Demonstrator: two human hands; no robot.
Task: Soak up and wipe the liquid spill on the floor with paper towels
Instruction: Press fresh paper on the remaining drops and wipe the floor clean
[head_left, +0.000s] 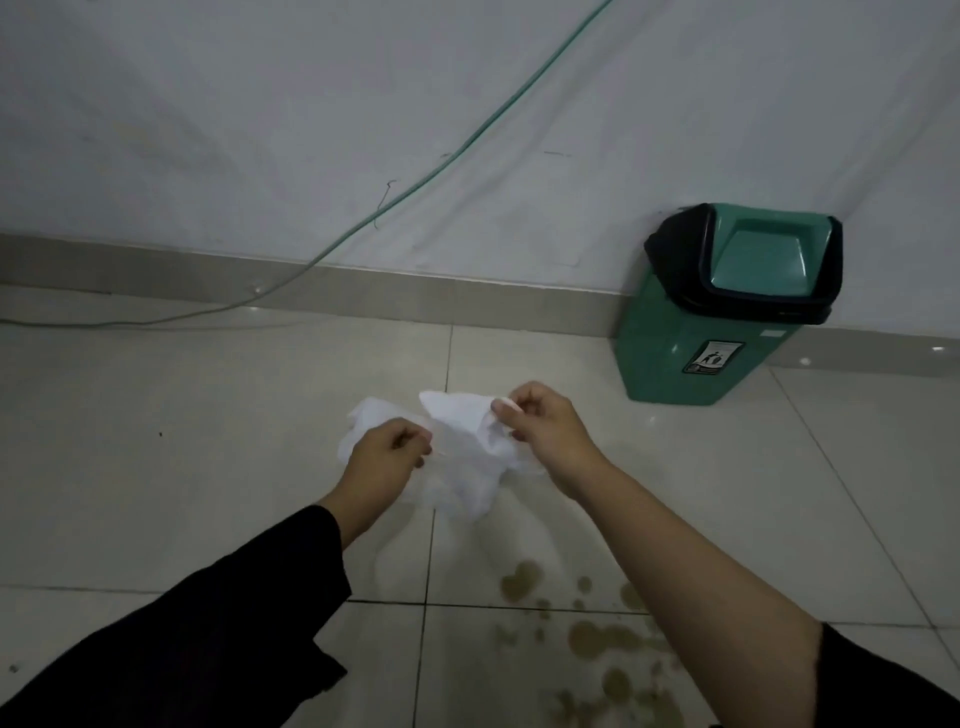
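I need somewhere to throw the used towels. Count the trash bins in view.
1. A green plastic trash bin with a black swing-lid frame stands on the tiled floor against the white wall, right of the hands. Others may be outside the view.

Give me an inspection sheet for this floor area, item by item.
Surface: pale tiled floor, brownish spill in puddles and drops, not yet wiped.
Job's things: white paper towels held above the floor, crumpled.
Clutter: nothing seen.
Hands: left hand and right hand each pinch the towels with curled fingers.
Cables: green cable runs down the wall onto the floor.
Surroundings: green bin, black swing lid, against the wall.
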